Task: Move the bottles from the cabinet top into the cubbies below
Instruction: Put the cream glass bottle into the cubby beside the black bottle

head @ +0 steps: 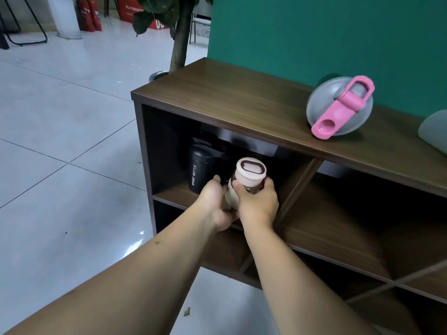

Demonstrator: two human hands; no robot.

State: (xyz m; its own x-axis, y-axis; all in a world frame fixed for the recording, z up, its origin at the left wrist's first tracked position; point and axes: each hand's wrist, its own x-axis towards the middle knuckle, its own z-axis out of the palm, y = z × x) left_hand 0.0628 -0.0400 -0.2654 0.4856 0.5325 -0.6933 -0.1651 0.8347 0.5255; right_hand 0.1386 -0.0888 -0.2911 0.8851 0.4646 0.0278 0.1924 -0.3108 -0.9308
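Pink-lidded bottle (249, 180) is clasped by both the left hand (217, 204) and right hand (258, 204) at the cubby mouth, just right of the black bottle (199, 171), which could be knocked over if crowded.

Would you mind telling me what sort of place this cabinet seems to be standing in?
Probably an office or commercial lobby rather than a home: glossy tiled floor, red fire extinguishers by a white pillar, and a potted tree beside the wooden cabinet against a green partition wall.
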